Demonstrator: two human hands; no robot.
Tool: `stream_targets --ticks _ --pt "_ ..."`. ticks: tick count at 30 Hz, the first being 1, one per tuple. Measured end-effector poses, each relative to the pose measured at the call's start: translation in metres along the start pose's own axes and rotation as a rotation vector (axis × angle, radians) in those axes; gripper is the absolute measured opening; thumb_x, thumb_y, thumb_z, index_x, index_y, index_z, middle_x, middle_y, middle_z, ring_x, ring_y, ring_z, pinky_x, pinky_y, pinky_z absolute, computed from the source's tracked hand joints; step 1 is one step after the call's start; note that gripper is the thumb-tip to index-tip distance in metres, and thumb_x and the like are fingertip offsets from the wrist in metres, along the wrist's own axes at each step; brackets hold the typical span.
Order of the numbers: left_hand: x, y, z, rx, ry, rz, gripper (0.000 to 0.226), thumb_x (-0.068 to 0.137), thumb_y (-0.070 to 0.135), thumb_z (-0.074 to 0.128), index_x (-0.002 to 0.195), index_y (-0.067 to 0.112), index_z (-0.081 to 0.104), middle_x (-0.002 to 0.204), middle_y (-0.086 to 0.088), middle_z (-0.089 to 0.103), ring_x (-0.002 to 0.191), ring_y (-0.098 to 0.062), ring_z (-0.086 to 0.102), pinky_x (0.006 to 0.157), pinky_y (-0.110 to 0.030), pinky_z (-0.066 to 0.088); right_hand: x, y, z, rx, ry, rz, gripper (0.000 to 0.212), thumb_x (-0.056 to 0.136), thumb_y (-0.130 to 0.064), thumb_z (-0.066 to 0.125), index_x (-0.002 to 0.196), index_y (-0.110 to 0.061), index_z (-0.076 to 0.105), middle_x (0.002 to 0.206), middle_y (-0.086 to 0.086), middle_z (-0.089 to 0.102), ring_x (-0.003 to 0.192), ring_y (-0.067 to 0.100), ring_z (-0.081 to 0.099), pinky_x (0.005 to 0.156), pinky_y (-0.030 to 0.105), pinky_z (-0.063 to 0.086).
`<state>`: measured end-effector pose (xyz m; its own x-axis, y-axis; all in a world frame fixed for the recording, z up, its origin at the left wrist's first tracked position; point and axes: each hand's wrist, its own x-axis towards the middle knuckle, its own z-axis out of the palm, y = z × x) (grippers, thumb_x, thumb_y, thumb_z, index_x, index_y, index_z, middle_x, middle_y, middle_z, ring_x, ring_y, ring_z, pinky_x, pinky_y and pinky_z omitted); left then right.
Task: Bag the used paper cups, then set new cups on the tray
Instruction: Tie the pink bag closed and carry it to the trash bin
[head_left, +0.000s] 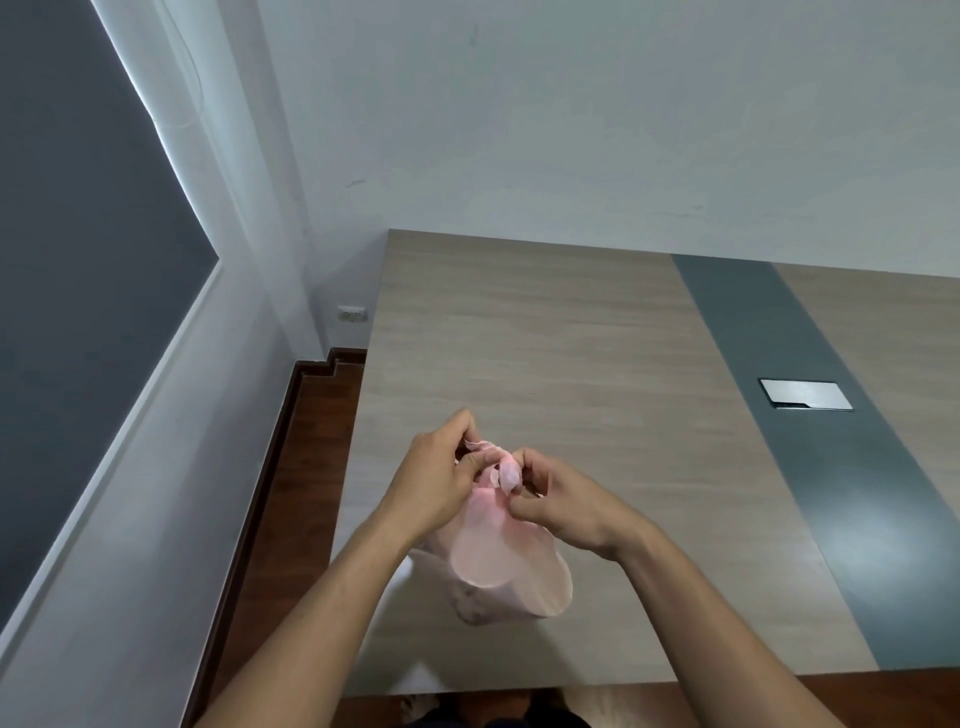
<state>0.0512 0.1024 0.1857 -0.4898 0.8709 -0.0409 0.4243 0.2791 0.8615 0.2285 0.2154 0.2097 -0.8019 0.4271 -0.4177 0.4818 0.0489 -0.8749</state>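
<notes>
Left hand (439, 470): pinching bag neck.
Right hand (558, 501): pinching twisted bag top.
Bag (506, 566): pink, thin, soft; held just above table (571, 338) near its front edge.
Handling: likely light, crushable; grip neck.

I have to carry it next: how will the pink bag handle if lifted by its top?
Likely floppy: the pink bag is thin, bunched between the left hand and right hand. Probably light. Its bulging bottom may swing.

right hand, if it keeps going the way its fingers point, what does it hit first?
The right hand points left at the pink bag neck it already pinches; just beyond are the left hand fingers. Depth between them is unclear.
</notes>
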Motion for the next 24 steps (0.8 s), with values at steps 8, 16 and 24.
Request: stream_targets --ticks 8,16,24 --pt "0.006 -0.012 0.005 -0.145 0.006 -0.194 0.031 0.105 0.029 0.077 0.092 0.012 0.055 0.086 -0.004 0.077 0.076 -0.018 0.065 0.07 -0.03 0.049 0.016 0.006 0.015 0.001 0.379 -0.101 0.019 0.1 -0.037 0.08 0.106 -0.029 0.064 0.085 -0.002 0.08 0.052 0.021 0.061 0.053 0.031 0.048" --pt "0.005 -0.041 0.014 -0.533 -0.058 -0.397 0.025 0.108 0.027 0.074 0.093 0.014 0.059 0.088 -0.02 0.083 0.075 -0.023 0.064 0.075 -0.041 0.054 0.025 0.026 0.017 -0.027 0.438 -0.154 0.018 0.11 -0.019 0.065 0.094 -0.014 0.058 0.081 0.008 0.082 0.074 0.025 0.079 0.081 0.04 0.059" --pt "-0.001 -0.071 0.036 -0.607 0.049 -0.538 0.027 0.111 0.009 0.067 0.089 0.013 0.051 0.091 -0.021 0.085 0.075 -0.025 0.078 0.076 -0.04 0.063 0.026 0.071 0.014 0.266 0.486 0.123 0.019 0.111 -0.016 0.065 0.098 -0.01 0.053 0.093 0.012 0.087 0.095 0.025 0.086 0.101 0.055 0.062"
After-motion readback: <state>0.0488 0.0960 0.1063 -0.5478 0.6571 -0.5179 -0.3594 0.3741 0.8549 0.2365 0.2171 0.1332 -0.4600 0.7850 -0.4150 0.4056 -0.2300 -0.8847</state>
